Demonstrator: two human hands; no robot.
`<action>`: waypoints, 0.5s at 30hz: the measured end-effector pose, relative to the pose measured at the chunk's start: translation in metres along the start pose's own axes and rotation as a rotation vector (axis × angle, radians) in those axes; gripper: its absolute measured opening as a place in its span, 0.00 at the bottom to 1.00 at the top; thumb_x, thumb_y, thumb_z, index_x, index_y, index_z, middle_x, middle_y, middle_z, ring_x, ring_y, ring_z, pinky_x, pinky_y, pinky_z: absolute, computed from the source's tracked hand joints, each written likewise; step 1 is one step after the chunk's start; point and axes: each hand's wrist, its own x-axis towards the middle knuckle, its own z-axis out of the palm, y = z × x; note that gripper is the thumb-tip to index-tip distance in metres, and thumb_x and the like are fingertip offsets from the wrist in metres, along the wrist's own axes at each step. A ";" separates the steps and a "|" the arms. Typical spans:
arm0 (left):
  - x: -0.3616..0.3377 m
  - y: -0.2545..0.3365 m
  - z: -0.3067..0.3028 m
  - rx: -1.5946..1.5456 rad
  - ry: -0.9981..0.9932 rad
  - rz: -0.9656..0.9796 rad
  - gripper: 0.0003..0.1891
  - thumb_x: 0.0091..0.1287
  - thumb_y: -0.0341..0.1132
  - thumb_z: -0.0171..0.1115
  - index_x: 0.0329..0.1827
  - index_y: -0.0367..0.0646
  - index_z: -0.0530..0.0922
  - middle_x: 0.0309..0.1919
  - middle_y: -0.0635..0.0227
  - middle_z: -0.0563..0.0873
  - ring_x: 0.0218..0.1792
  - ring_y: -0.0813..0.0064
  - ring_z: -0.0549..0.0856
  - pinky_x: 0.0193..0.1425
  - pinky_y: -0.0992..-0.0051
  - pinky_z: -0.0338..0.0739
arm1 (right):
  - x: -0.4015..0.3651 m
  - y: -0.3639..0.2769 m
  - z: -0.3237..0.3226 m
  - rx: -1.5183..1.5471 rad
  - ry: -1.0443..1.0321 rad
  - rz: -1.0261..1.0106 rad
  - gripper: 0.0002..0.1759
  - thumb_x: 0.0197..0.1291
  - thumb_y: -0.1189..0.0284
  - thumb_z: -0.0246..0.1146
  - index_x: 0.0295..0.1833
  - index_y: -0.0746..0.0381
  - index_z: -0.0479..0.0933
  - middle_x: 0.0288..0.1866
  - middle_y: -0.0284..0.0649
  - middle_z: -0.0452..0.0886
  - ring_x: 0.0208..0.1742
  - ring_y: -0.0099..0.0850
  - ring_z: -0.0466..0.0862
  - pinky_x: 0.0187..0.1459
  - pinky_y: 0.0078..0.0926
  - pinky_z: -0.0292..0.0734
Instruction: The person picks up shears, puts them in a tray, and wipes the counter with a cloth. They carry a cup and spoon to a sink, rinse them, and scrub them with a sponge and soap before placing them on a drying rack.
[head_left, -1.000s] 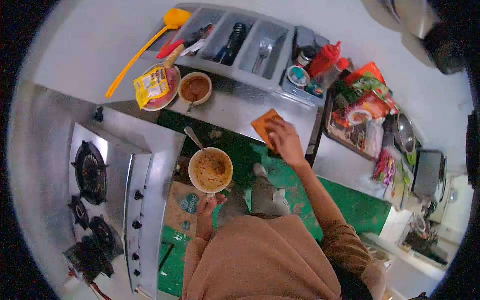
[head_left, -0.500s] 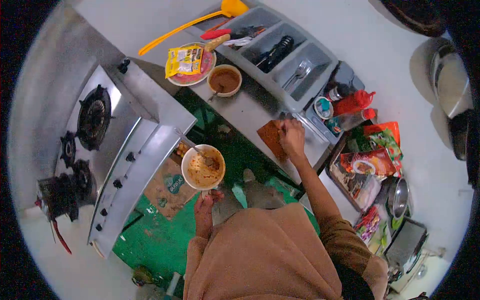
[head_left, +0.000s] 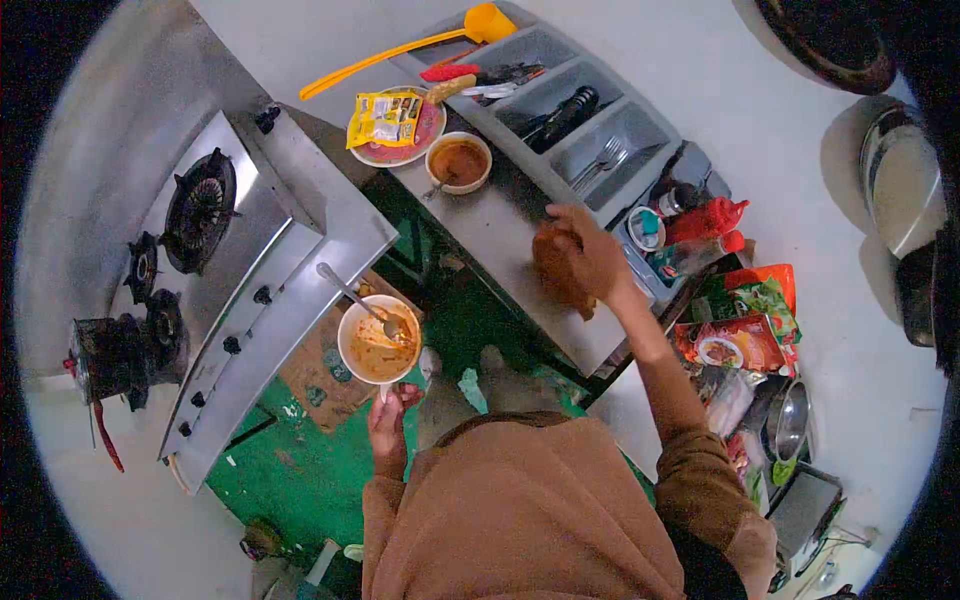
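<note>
White cup (head_left: pixel 358 337) streaked orange inside, rust-brown cloth (head_left: pixel 556 262), yellow ladle (head_left: pixel 488 22), yellow packet (head_left: pixel 385 120), pink plate (head_left: pixel 430 128), green floor (head_left: pixel 335 470)

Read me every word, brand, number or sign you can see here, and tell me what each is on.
No text reads clearly.
Yellow packet on the pink plate: print too small and blurred.
Red packet at the right: printing too blurred.
Cardboard: teal markings, too blurred.
White cup in the left hand: no lettering visible.

Draped brown top (head_left: pixel 540 510), creased dark-brown right sleeve (head_left: pixel 692 478), brown left sleeve (head_left: pixel 381 515), black cloth (head_left: pixel 722 562), greyish trousers (head_left: pixel 447 426)
</note>
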 end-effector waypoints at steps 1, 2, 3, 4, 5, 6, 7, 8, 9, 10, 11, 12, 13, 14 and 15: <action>0.000 0.002 -0.001 0.005 -0.004 0.001 0.19 0.67 0.45 0.50 0.44 0.34 0.74 0.39 0.61 0.80 0.43 0.68 0.79 0.54 0.67 0.70 | 0.000 -0.013 -0.010 0.003 0.005 0.003 0.15 0.59 0.69 0.53 0.53 0.54 0.69 0.41 0.45 0.80 0.45 0.47 0.80 0.46 0.40 0.75; 0.000 0.003 0.000 0.029 -0.006 -0.007 0.19 0.67 0.45 0.50 0.44 0.34 0.74 0.39 0.61 0.80 0.43 0.68 0.79 0.54 0.67 0.70 | -0.001 -0.024 -0.020 -0.048 -0.035 -0.107 0.18 0.57 0.73 0.54 0.55 0.54 0.68 0.42 0.46 0.80 0.44 0.45 0.80 0.46 0.37 0.74; 0.000 0.004 0.000 0.050 -0.009 -0.014 0.19 0.67 0.45 0.50 0.44 0.34 0.74 0.39 0.61 0.80 0.43 0.68 0.79 0.54 0.67 0.70 | -0.001 -0.034 -0.028 -0.101 -0.076 -0.218 0.22 0.55 0.77 0.55 0.58 0.55 0.67 0.42 0.47 0.80 0.44 0.44 0.80 0.46 0.34 0.74; 0.000 0.007 0.001 0.050 -0.011 -0.013 0.19 0.67 0.45 0.50 0.44 0.34 0.74 0.39 0.61 0.80 0.43 0.68 0.79 0.54 0.67 0.70 | -0.003 -0.044 -0.033 -0.103 -0.074 -0.218 0.22 0.55 0.77 0.55 0.58 0.55 0.67 0.42 0.47 0.80 0.44 0.44 0.80 0.46 0.34 0.74; -0.001 0.010 0.003 0.069 -0.018 0.001 0.20 0.67 0.45 0.50 0.45 0.34 0.74 0.39 0.61 0.80 0.43 0.68 0.79 0.54 0.66 0.70 | -0.009 -0.055 -0.035 -0.368 -0.300 -0.139 0.24 0.53 0.77 0.55 0.58 0.54 0.68 0.42 0.46 0.80 0.45 0.43 0.80 0.46 0.34 0.74; -0.002 0.011 0.004 0.090 -0.023 0.014 0.20 0.67 0.45 0.50 0.45 0.34 0.74 0.40 0.61 0.80 0.43 0.68 0.79 0.55 0.66 0.70 | -0.016 -0.062 -0.033 -0.630 -0.526 -0.056 0.26 0.51 0.78 0.56 0.59 0.53 0.68 0.42 0.46 0.80 0.45 0.42 0.80 0.45 0.34 0.74; -0.002 0.009 0.004 0.088 -0.024 0.015 0.20 0.67 0.45 0.50 0.45 0.34 0.74 0.40 0.61 0.80 0.43 0.68 0.79 0.55 0.66 0.70 | -0.029 -0.052 -0.026 -0.632 -0.526 -0.056 0.26 0.51 0.78 0.56 0.59 0.53 0.68 0.42 0.46 0.80 0.45 0.42 0.80 0.45 0.34 0.74; -0.003 0.007 0.003 0.044 -0.011 -0.007 0.20 0.67 0.46 0.49 0.46 0.34 0.74 0.40 0.61 0.80 0.43 0.67 0.79 0.55 0.66 0.70 | -0.047 -0.026 -0.015 -0.542 -0.424 -0.262 0.26 0.49 0.78 0.56 0.58 0.54 0.69 0.41 0.45 0.80 0.45 0.42 0.79 0.44 0.35 0.74; -0.004 0.006 0.002 -0.001 0.002 -0.030 0.21 0.67 0.46 0.49 0.47 0.33 0.74 0.40 0.61 0.80 0.44 0.67 0.79 0.55 0.66 0.70 | -0.064 0.001 -0.003 -0.448 -0.319 -0.462 0.26 0.48 0.78 0.56 0.57 0.54 0.70 0.40 0.44 0.80 0.45 0.41 0.79 0.44 0.36 0.74; -0.005 0.006 0.000 -0.001 0.000 -0.035 0.21 0.67 0.46 0.49 0.47 0.33 0.74 0.40 0.61 0.80 0.44 0.67 0.79 0.55 0.66 0.70 | -0.080 0.028 0.009 -0.448 -0.321 -0.458 0.26 0.48 0.78 0.56 0.57 0.54 0.70 0.40 0.44 0.80 0.45 0.41 0.79 0.44 0.36 0.74; -0.005 0.006 -0.002 0.036 -0.002 -0.042 0.21 0.67 0.46 0.49 0.47 0.33 0.74 0.41 0.60 0.80 0.44 0.67 0.79 0.55 0.66 0.70 | -0.095 0.056 0.022 -0.466 -0.331 -0.430 0.24 0.49 0.76 0.57 0.55 0.55 0.71 0.39 0.43 0.79 0.45 0.42 0.78 0.44 0.37 0.73; -0.006 0.005 -0.003 0.072 -0.005 -0.049 0.21 0.67 0.46 0.49 0.48 0.34 0.73 0.41 0.60 0.80 0.44 0.67 0.79 0.55 0.66 0.70 | -0.102 0.065 0.027 -0.484 -0.341 -0.402 0.22 0.50 0.75 0.58 0.54 0.57 0.72 0.39 0.43 0.79 0.44 0.43 0.77 0.45 0.39 0.72; -0.006 0.004 -0.005 0.071 -0.009 -0.053 0.21 0.67 0.46 0.49 0.48 0.34 0.73 0.41 0.60 0.80 0.44 0.67 0.79 0.55 0.66 0.70 | -0.109 0.075 0.029 -0.486 -0.341 -0.397 0.22 0.50 0.75 0.58 0.54 0.57 0.72 0.39 0.43 0.79 0.44 0.43 0.77 0.45 0.39 0.72; -0.005 0.002 -0.006 0.048 -0.008 -0.041 0.21 0.67 0.46 0.48 0.47 0.34 0.74 0.40 0.60 0.80 0.44 0.67 0.79 0.55 0.66 0.70 | -0.112 0.078 0.029 -0.426 -0.338 -0.236 0.21 0.50 0.73 0.59 0.53 0.57 0.72 0.39 0.43 0.78 0.44 0.44 0.77 0.47 0.38 0.72; -0.006 0.001 -0.008 0.029 -0.008 -0.032 0.21 0.67 0.45 0.48 0.47 0.34 0.74 0.40 0.60 0.79 0.44 0.67 0.79 0.54 0.66 0.70 | -0.116 0.081 0.029 -0.362 -0.332 -0.071 0.20 0.51 0.72 0.59 0.53 0.58 0.73 0.40 0.43 0.78 0.45 0.44 0.76 0.49 0.37 0.71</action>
